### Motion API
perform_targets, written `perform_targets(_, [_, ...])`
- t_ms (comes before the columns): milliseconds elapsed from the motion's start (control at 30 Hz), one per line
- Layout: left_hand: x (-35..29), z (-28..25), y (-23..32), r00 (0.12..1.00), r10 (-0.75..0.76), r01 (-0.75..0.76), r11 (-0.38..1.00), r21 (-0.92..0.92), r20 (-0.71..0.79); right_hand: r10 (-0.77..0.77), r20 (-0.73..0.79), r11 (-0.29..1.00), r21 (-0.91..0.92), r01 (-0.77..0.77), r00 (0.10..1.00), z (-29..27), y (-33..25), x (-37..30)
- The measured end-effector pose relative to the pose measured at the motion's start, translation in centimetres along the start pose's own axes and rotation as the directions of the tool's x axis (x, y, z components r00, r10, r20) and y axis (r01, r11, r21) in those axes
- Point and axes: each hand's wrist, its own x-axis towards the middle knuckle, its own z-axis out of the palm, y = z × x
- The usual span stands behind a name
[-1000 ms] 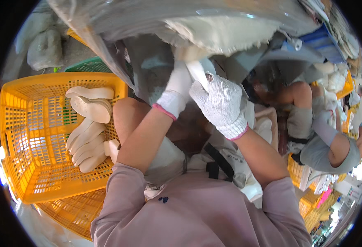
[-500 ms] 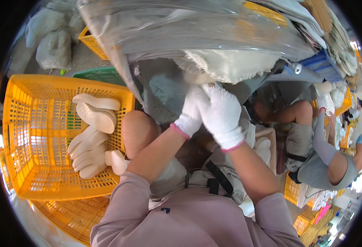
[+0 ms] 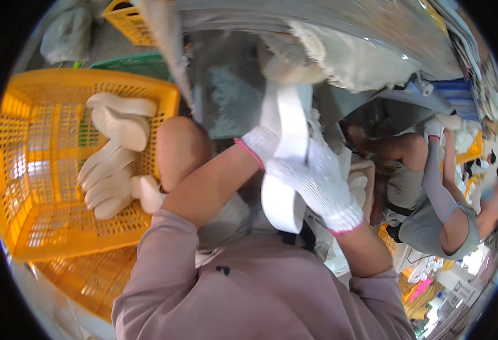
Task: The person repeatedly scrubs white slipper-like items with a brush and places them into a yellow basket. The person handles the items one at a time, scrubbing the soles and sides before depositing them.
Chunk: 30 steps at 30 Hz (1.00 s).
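Note:
A long white shoe sole (image 3: 286,127) stands on end in front of me, its side edge turned towards me. My right hand (image 3: 320,181), in a white knit glove with a pink cuff, has its fingers wrapped round the lower half. My left hand (image 3: 265,130), gloved alike, grips the sole from the left, and most of its fingers are hidden behind it. Just beyond the sole's top end is a rounded cream pad or wheel (image 3: 294,71), below a frayed off-white cloth (image 3: 351,59). Whether the sole touches it I cannot tell.
On my left, a yellow plastic crate (image 3: 39,243) holds several cream soles (image 3: 121,127). Grey plastic sheeting (image 3: 317,20) hangs over the work spot. Another person (image 3: 436,221) sits at the right. A green crate (image 3: 138,65) stands beyond the yellow one.
The sole, hidden before, has come into sight upright between my hands. My hands were together near the cloth; my right hand has moved lower and nearer. The whole view has shifted.

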Motion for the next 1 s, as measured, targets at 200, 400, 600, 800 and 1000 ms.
perform_targets(200, [2.2,-0.9,0.4,0.983,0.174,-0.160,0.965,0.206,-0.051,-0.209,-0.006,0.970,-0.128,0.206,0.978,-2.0,2.6,4.8])
perform_targets(400, [-1.2,-2.4,-1.6,0.996,0.063,-0.064,0.998,0.004,0.067,-0.241,-0.066,0.970,-0.015,0.241,0.968,-0.4,4.9,-0.9])
perform_targets(600, [-2.4,-2.4,-3.0,0.987,0.110,-0.118,0.991,-0.068,-0.118,-0.369,-0.125,0.692,-0.699,0.182,0.921,1.9,3.4,-7.5])
perform_targets(800, [-0.1,-1.3,-0.2,1.000,0.012,-0.011,0.995,-0.099,0.008,-0.648,-0.131,0.490,-0.826,0.279,0.750,0.3,2.3,0.5])
perform_targets(1000, [-0.1,-2.4,2.0,0.999,0.038,-0.038,0.998,-0.059,0.002,-0.538,-0.253,0.692,-0.677,0.250,0.804,0.7,1.1,3.0])
